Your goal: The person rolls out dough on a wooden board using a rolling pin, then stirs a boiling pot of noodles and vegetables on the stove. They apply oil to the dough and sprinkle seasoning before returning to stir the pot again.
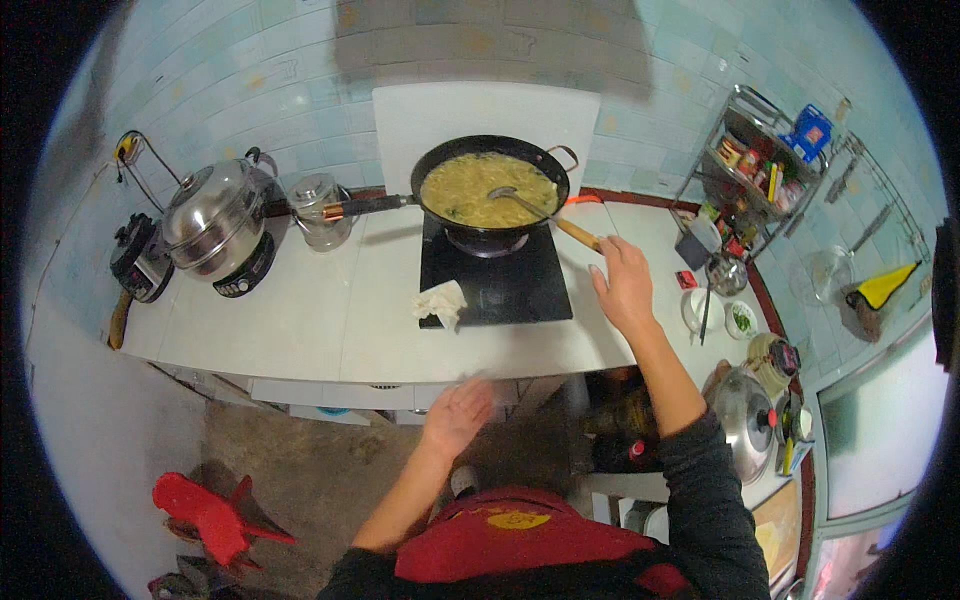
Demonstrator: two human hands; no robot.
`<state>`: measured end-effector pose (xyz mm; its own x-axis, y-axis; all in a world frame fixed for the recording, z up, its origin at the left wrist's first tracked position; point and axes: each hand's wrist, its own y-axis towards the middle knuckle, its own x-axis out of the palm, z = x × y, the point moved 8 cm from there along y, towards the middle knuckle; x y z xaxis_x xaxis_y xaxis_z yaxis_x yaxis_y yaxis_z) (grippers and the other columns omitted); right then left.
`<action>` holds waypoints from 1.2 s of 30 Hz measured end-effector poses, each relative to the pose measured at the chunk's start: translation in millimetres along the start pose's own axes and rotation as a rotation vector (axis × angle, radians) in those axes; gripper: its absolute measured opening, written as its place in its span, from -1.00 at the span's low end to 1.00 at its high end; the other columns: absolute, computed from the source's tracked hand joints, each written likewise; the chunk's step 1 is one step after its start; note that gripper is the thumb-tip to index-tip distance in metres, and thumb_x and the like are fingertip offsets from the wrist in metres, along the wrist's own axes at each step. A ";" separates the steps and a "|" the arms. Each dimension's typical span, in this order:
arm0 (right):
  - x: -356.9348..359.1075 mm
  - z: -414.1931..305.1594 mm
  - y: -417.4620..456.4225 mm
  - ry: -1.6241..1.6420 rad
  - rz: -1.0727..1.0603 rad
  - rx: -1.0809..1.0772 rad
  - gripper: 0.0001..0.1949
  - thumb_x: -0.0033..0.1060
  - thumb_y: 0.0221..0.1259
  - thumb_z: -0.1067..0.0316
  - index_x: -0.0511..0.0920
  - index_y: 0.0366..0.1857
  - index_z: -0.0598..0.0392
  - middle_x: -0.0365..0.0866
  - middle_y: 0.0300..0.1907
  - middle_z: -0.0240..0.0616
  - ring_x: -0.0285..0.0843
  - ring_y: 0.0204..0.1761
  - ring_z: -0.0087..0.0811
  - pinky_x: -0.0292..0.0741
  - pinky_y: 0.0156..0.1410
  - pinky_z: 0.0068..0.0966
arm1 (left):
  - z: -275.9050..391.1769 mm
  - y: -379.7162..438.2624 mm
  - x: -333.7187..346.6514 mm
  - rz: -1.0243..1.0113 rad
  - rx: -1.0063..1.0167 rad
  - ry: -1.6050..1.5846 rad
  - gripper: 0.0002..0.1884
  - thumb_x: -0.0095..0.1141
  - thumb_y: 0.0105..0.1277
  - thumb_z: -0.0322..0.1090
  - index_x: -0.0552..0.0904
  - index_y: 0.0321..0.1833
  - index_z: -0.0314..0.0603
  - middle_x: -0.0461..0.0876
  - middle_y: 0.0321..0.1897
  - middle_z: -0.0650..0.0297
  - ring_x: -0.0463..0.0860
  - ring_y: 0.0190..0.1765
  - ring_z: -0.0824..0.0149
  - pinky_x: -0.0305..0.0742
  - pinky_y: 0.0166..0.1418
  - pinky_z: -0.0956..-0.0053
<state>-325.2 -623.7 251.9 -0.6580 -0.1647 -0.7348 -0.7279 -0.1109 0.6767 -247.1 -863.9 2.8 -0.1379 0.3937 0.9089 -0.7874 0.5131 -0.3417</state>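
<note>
A black wok sits on the stove, filled with a yellowish soup with green bits. A metal ladle with a wooden handle leans across the wok's rim, its bowl in the soup. At the handle's end are the fingertips of my right hand; the thumb stands apart from the handle. My left hand, slightly blurred, hangs in front of the counter edge, fingers extended and holding nothing. A crumpled white cloth or tissue lies on the stove's front left corner.
Left on the white counter stand a steel steamer pot and a glass jar. The wok's long handle points left. At right are a spice rack, a white bowl, chopped greens and a lid. A red stool stands below.
</note>
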 end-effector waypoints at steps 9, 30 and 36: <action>116.1 30.8 67.1 -0.202 -0.439 -0.112 -0.55 -0.09 0.16 0.41 0.40 0.18 -0.17 0.53 -0.28 -0.05 0.59 -0.44 -0.09 0.51 -0.38 -0.21 | 63.4 -23.0 -53.7 0.289 0.208 -0.225 -0.57 -0.28 0.45 -0.10 0.48 0.14 -0.26 0.61 -0.03 0.18 0.56 0.01 0.23 0.40 0.18 0.26; 228.6 113.4 165.2 0.280 -0.540 -0.260 -0.75 -0.21 0.30 0.30 0.49 -0.11 0.13 0.58 -0.40 0.06 0.58 -0.36 -0.01 0.51 -0.25 -0.16 | 52.4 50.0 -38.5 0.272 0.465 -0.355 -0.63 -0.13 0.39 -0.17 0.44 0.16 -0.22 0.61 -0.11 0.27 0.59 -0.04 0.33 0.42 0.16 0.24; 208.3 63.7 169.5 0.443 -0.827 -0.248 -0.70 -0.28 0.37 0.20 0.50 -0.28 0.15 0.50 -0.58 -0.14 0.38 -0.72 -0.33 0.38 -0.61 -0.38 | 57.1 29.9 -53.2 0.339 0.537 -0.399 -0.66 -0.16 0.40 -0.18 0.47 0.10 -0.21 0.62 -0.09 0.25 0.60 -0.06 0.33 0.45 0.13 0.26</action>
<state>-597.9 -614.4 210.5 0.2123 -0.2904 -0.9330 -0.8333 -0.5525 -0.0176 -297.6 -913.0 -42.2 -0.5523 0.1047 0.8270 -0.8336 -0.0705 -0.5478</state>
